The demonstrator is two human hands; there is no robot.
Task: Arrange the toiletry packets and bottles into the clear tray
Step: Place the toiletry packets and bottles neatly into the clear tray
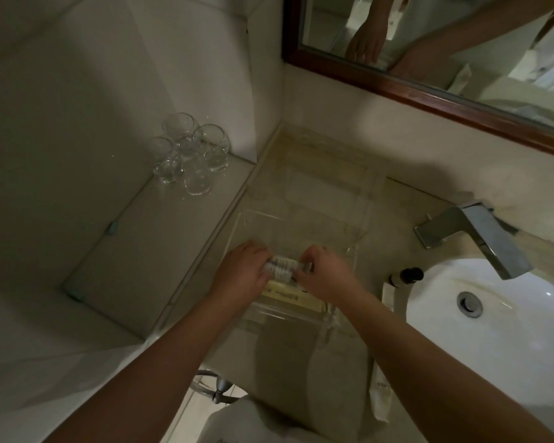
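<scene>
Both bare forearms reach forward; the left hand and right hand meet, fingers curled inward, palms down.

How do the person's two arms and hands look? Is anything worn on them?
Both forearms are bare from the lower frame edge up: no sleeves show. The left hand and the right hand wear no gloves. No watch, bracelet or ring is visible, though the dim light hides fine detail.

The beige counter carries the clear tray, a dark-capped bottle and seemingly packets.
</scene>
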